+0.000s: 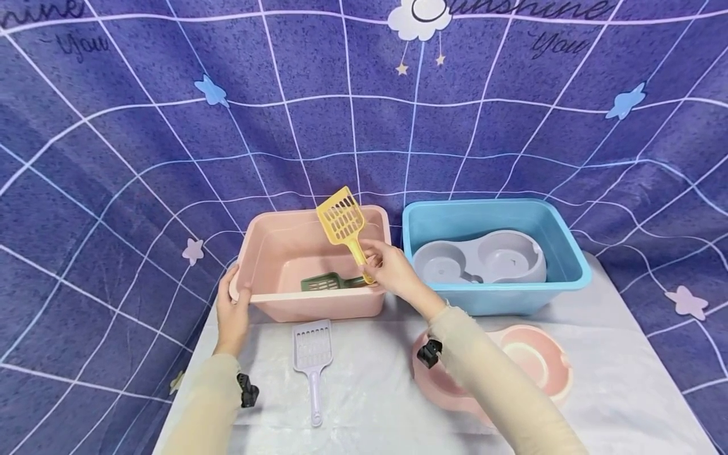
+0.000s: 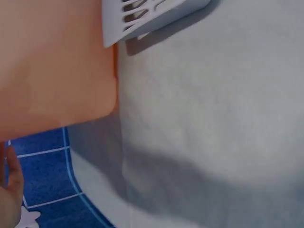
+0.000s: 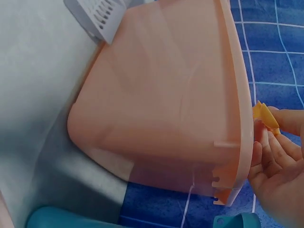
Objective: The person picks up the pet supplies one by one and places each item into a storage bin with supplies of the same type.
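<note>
My right hand (image 1: pixel 392 268) pinches the handle of a yellow litter scoop (image 1: pixel 343 218), its slotted head raised and tilted up over the pink litter box (image 1: pixel 318 303). In the right wrist view, the yellow handle end (image 3: pixel 266 118) shows between the fingers beside the box rim. At the box's front left corner my left hand (image 1: pixel 232 316) grips the rim with fingers and thumb. A dark green scoop (image 1: pixel 324 282) lies inside this box. In front of it, a lavender scoop (image 1: pixel 313 360) rests on the table, head toward the box wall.
Right of the pink box stands a blue litter box (image 1: pixel 500 300) containing a grey double bowl (image 1: pixel 486 256). A pink double bowl (image 1: pixel 560 360) sits on the white-covered table (image 1: pixel 364 392), partly hidden by my right forearm. Purple grid-patterned cloth (image 1: pixel 364 126) hangs behind.
</note>
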A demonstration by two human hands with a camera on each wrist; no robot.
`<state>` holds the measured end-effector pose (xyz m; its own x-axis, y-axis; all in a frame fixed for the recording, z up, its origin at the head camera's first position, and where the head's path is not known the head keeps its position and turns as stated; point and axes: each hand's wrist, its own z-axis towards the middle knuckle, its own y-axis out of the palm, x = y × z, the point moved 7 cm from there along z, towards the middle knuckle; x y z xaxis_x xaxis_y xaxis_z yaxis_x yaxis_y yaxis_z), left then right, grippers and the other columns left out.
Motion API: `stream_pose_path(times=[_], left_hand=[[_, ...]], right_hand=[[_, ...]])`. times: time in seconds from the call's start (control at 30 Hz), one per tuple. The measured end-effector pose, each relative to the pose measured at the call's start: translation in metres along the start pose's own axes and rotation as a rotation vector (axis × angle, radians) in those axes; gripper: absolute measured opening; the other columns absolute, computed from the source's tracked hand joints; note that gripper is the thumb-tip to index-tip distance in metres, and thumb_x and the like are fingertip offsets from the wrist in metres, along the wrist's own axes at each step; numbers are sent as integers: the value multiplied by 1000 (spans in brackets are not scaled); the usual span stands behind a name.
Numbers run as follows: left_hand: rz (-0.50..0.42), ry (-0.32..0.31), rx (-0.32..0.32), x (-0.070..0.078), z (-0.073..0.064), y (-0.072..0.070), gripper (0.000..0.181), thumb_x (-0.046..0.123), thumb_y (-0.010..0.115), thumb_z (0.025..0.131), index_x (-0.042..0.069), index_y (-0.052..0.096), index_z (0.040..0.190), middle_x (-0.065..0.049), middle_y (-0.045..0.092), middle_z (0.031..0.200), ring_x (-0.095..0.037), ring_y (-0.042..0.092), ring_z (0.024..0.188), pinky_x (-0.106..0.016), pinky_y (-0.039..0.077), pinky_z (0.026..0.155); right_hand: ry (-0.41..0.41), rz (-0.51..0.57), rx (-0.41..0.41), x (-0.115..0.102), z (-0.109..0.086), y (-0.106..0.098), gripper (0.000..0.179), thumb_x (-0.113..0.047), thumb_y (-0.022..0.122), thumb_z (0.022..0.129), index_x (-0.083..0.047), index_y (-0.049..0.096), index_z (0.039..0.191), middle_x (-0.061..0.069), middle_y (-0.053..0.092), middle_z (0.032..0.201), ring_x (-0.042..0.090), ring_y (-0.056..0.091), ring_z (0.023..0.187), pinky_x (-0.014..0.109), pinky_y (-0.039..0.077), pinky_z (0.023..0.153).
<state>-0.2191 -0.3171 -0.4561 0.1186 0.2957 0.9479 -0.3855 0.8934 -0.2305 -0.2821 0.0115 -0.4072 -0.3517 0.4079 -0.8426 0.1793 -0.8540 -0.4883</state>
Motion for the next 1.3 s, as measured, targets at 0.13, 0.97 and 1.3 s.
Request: stream_pose_path(times=[0.13,0.97,1.3], left_hand=[[49,-48,-68,-9,4,-4,58,16,55,101,8,32,154,-11,30,158,-28,33,140,-20,33,108],[160,-38,-202,-27,14,-18,75,16,69,94,13,29,157,-18,44,142,-9,43,109,-16,38,78],[126,-17,-194,-26,12,-17,72,15,68,95,12,30,156,-18,45,139,-5,45,104,-12,41,76]], right_hand=[[35,-20,-34,4,1,2,51,1,71,87,0,56,136,12,70,104,15,59,78,25,51,69],[6,-51,-45,8,0,6,49,-1,71,88,1,57,135,12,70,103,15,60,77,24,52,68],[-26,-12,-44,8,-2,7,45,4,63,90,1,56,134,14,69,107,26,64,87,33,55,79]])
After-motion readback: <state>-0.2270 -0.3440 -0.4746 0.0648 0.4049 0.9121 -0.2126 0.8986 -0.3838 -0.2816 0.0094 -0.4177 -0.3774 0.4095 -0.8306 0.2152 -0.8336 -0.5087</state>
